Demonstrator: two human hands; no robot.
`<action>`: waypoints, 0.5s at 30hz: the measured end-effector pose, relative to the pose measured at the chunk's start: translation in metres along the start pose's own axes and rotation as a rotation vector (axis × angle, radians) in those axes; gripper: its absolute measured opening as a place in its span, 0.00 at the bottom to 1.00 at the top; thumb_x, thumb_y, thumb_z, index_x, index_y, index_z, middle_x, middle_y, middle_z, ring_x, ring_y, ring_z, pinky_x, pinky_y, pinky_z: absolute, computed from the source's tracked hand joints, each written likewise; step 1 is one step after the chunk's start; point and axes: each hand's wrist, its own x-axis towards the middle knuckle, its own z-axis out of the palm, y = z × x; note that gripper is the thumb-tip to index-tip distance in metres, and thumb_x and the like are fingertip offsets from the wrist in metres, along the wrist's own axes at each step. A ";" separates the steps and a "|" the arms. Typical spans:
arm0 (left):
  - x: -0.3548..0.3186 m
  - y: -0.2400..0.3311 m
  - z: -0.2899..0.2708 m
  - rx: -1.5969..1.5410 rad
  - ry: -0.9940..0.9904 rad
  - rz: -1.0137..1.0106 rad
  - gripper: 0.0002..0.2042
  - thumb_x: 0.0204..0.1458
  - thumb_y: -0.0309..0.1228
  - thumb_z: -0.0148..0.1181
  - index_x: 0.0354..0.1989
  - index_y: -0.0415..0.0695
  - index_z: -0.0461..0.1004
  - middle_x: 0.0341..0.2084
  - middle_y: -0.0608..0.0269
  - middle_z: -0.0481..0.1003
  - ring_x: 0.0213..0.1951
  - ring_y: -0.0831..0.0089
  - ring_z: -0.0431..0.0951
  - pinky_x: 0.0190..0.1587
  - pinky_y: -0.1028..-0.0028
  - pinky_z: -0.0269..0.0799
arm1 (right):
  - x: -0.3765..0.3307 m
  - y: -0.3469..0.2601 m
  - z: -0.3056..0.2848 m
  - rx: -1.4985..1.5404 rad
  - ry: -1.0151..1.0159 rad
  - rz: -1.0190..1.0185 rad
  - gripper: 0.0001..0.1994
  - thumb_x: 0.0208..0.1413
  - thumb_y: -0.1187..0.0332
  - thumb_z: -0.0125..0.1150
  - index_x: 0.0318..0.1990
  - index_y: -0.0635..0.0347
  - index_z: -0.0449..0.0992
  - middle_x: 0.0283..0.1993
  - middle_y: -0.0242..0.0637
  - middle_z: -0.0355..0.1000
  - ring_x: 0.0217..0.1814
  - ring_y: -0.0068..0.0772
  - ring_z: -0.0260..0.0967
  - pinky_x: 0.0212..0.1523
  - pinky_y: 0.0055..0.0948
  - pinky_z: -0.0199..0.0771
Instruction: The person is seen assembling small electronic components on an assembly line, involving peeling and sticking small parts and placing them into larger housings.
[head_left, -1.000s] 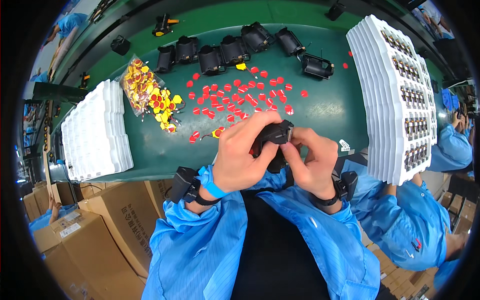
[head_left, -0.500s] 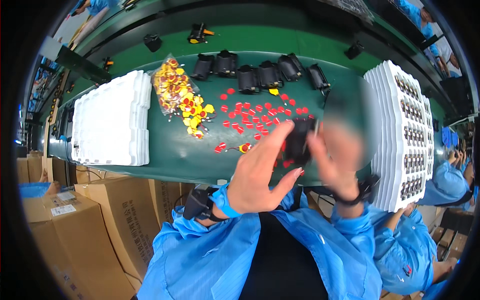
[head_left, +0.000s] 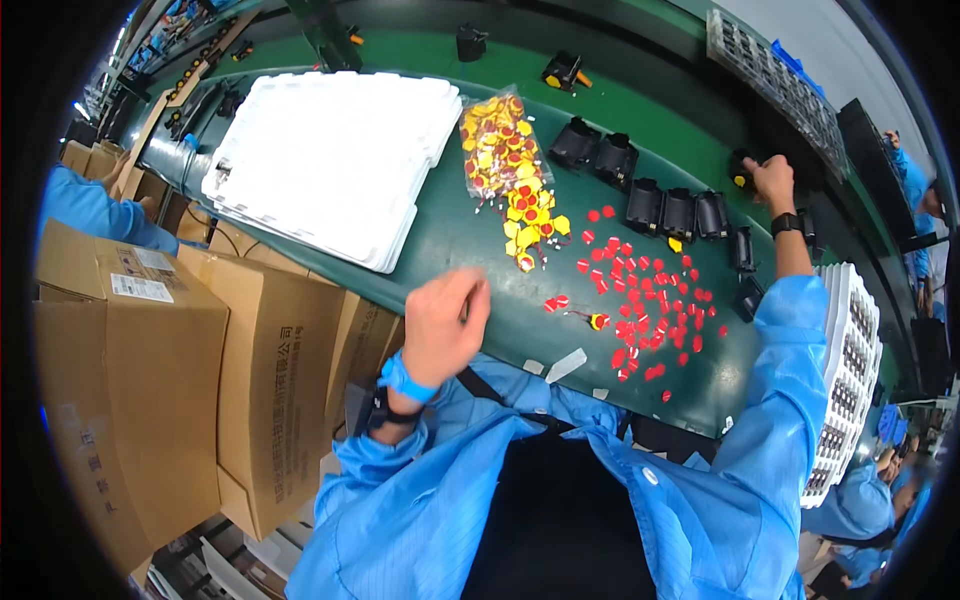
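Note:
My right hand (head_left: 773,183) reaches out to the far right, over the green strip beyond the table mat. Its fingers close on a black plastic housing with a yellow part (head_left: 742,170), partly covered by them. Near the front edge of the mat, my left hand (head_left: 445,320) is loosely curled, and nothing shows in it. Several black plastic housings (head_left: 678,212) stand in a slanting row between the hands. Red round stickers (head_left: 650,300) lie scattered below that row, with one small yellow-and-red wired piece (head_left: 599,321) among them.
A clear bag of yellow-and-red pieces (head_left: 497,140) spills onto the mat beside stacked white trays (head_left: 330,150). Filled white trays (head_left: 850,380) stand at the right. Cardboard boxes (head_left: 270,390) sit at lower left. More housings (head_left: 567,70) rest on the far strip. Co-workers are at both sides.
My hands have parted, and the black housing is no longer between them. The right hand has gone far out to the right; the left has drawn back and curled. The view has turned.

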 end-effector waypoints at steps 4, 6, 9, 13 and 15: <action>0.045 -0.029 0.021 0.139 -0.155 0.105 0.09 0.52 0.24 0.59 0.42 0.40 0.71 0.24 0.49 0.75 0.26 0.49 0.76 0.28 0.55 0.68 | -0.026 0.001 -0.027 -0.094 0.338 -0.334 0.23 0.55 0.48 0.64 0.34 0.64 0.82 0.32 0.54 0.79 0.41 0.59 0.78 0.43 0.48 0.77; 0.057 -0.035 0.029 0.177 -0.240 0.182 0.12 0.51 0.24 0.60 0.45 0.41 0.72 0.25 0.49 0.75 0.28 0.49 0.77 0.29 0.55 0.69 | -0.094 -0.025 -0.064 0.225 0.222 -0.354 0.17 0.58 0.57 0.63 0.37 0.67 0.81 0.28 0.46 0.79 0.30 0.37 0.80 0.32 0.32 0.76; 0.069 -0.043 0.026 0.312 -0.433 0.247 0.16 0.51 0.25 0.59 0.49 0.41 0.69 0.27 0.47 0.76 0.32 0.47 0.77 0.31 0.52 0.70 | -0.185 -0.036 -0.088 0.535 0.154 -0.471 0.10 0.61 0.67 0.62 0.38 0.67 0.79 0.28 0.30 0.75 0.28 0.17 0.73 0.27 0.19 0.69; 0.088 -0.052 0.025 0.483 -0.537 0.293 0.17 0.52 0.24 0.55 0.52 0.40 0.67 0.26 0.48 0.76 0.30 0.47 0.78 0.30 0.53 0.71 | -0.278 -0.036 -0.100 0.719 0.060 -0.524 0.04 0.60 0.76 0.60 0.38 0.69 0.78 0.32 0.33 0.76 0.31 0.19 0.74 0.32 0.19 0.71; 0.094 -0.052 0.029 0.563 -0.579 0.370 0.14 0.53 0.23 0.53 0.48 0.37 0.67 0.22 0.49 0.75 0.27 0.48 0.78 0.28 0.55 0.71 | -0.305 -0.038 -0.098 0.651 0.072 -0.588 0.03 0.55 0.79 0.62 0.35 0.71 0.77 0.30 0.37 0.77 0.30 0.24 0.75 0.34 0.21 0.73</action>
